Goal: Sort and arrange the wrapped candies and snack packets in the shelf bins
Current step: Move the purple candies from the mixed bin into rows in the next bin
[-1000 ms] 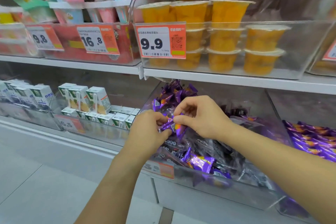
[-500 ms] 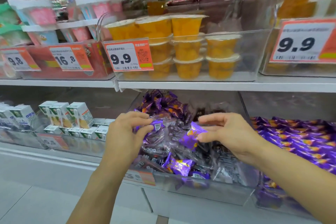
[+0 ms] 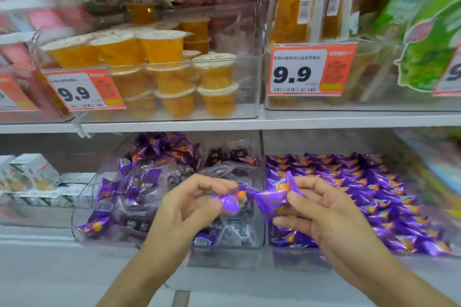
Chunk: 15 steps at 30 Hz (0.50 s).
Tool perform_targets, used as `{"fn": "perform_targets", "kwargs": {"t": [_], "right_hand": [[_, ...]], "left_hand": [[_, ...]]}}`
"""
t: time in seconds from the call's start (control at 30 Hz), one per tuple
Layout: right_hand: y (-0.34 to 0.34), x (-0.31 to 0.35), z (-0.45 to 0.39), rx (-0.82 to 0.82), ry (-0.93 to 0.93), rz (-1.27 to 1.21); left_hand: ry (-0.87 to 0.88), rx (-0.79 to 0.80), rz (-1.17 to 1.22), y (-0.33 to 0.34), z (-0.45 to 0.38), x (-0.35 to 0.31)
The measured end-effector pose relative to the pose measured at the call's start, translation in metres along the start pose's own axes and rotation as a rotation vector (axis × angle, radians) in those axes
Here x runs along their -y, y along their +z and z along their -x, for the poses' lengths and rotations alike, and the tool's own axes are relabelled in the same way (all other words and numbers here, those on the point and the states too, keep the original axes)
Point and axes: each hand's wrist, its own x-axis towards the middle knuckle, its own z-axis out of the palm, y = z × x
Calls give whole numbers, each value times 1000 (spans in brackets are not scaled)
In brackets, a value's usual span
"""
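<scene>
My left hand pinches a purple wrapped candy in front of a clear bin that holds a mix of purple candies and dark clear-wrapped packets. My right hand grips a second purple candy just over the divide between that bin and the bin to its right. The right bin holds several purple candies laid in rows. The two held candies almost touch.
On the shelf above stand clear bins of orange fruit-jelly cups and orange packs, with 9.9 price tags. Small green-and-white cartons fill the lower left. A green bag hangs at the right. The shelf edge runs above my hands.
The view has swung right. Both hands, each with a purple candy, moved right toward the divide between the mixed bin and the bin of purple candies, and came closer together.
</scene>
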Motion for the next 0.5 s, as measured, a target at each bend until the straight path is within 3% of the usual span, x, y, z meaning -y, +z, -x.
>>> {"fn": "perform_targets", "kwargs": {"t": [0.13,0.23,0.5], "right_hand": [[-16,0,3,-63,6,-59],[-27,9,0,-98,15,-183],[-31,24,3,67,97,-221]], "left_hand": [[-41,-137,-86,37,-3,-6],[-106,-129,-121,57,-3,-13],[-198,-226,-112,72,3,-10]]}}
